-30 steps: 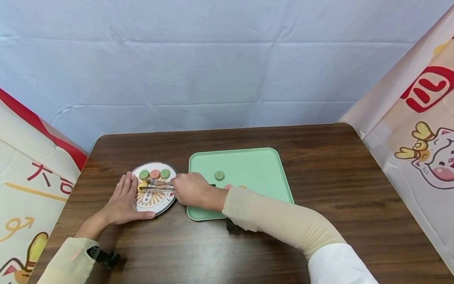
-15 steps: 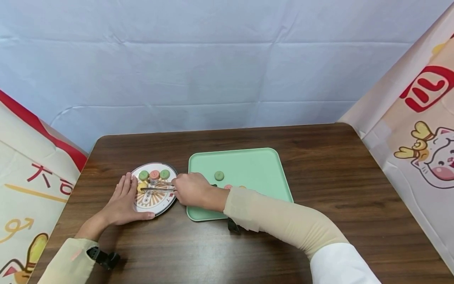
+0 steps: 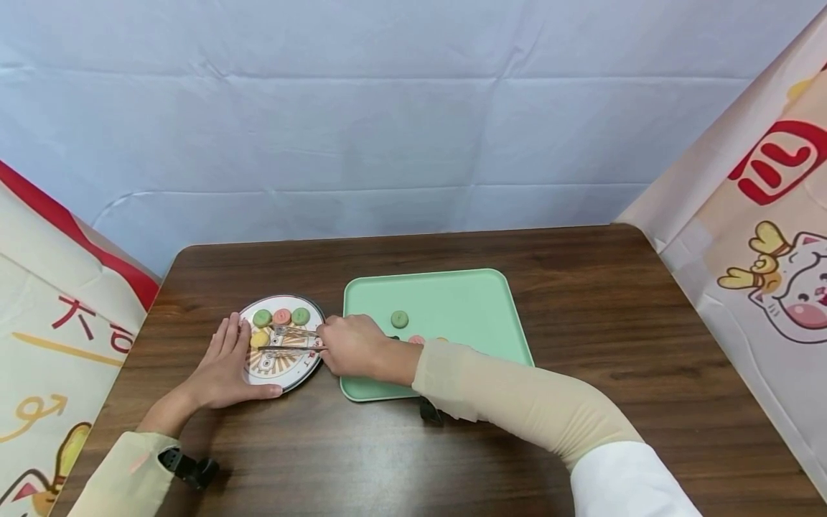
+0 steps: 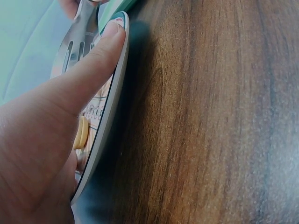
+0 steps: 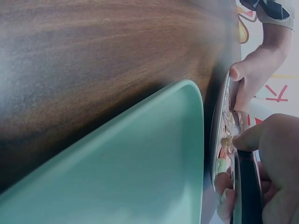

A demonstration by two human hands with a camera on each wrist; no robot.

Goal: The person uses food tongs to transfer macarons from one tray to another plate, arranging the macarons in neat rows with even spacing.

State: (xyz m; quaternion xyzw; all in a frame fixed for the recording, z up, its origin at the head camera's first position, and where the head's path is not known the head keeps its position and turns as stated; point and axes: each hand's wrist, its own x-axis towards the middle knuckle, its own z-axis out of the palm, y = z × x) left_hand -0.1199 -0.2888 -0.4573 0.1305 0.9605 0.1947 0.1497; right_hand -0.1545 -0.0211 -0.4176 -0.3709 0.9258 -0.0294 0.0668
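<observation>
1. At left of the frame, lays the left grip [image 3: 222, 373] along the rim of the plate [image 3: 293, 373], with straight fingers and outstretched thumb, clasping nothing; probably steadies it against sliding.
2. On the plate's left side, has a yellow macaron [image 3: 259, 339] beside those fingers, below a green macaron [image 3: 261, 318], a pink macaron [image 3: 281, 316] and another green macaron [image 3: 301, 316], seemingly lined up for tidiness.
3. Just right of the yellow macaron, holds metal tongs [image 3: 293, 348] with spread tips; cannot tell whether touching.
4. Near centre, curls the right grip [image 3: 355, 346] firmly round the tongs, likely for control.
5. Farther right, has a green tray [image 3: 452, 301] on the surface [image 3: 581, 309], bearing more macarons [image 3: 399, 319], perhaps for easy reach.
</observation>
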